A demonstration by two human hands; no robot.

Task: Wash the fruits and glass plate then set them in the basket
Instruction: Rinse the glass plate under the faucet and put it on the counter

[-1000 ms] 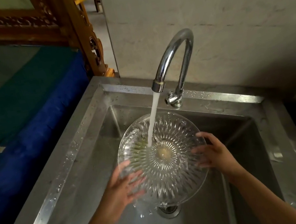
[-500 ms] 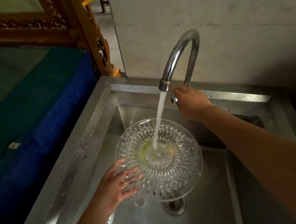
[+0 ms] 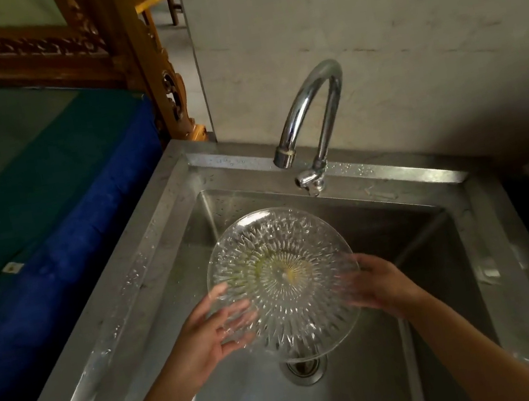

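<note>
Over the steel sink [image 3: 152,287], a patterned glass plate [image 3: 282,280] is held tilted, its face turned up toward the camera and its lower edge hanging just above the drain [image 3: 305,367]. The plate is supported from both sides. The left hand [image 3: 208,334] is placed at the lower-left rim, its fingers [image 3: 235,312] spread wide and seen through the glass, so they appear to lie beneath the plate; the thumb is raised beside the rim. The right hand [image 3: 380,286] is set against the right rim, its fingers partly curled and blurred, so the exact contact cannot be made out. A yellowish smear is seen near the centre of the plate.

Behind the plate, a curved chrome tap [image 3: 311,113] is mounted on the sink's rear ledge, its spout ending above and beyond the plate's far edge; no stream is seen at the spout. A small valve handle [image 3: 310,181] projects at the tap's base. Water droplets are scattered along the ledge and the left rim of the sink. A pale wall [image 3: 401,22] rises directly behind the tap. To the left of the sink, a blue and green covered surface [image 3: 46,186] is seen, and beyond it a carved wooden frame [image 3: 114,50]. The basin around the drain is unobstructed; the plate itself hides part of the basin's back wall. Neither fruits nor basket fall within the view.
</note>
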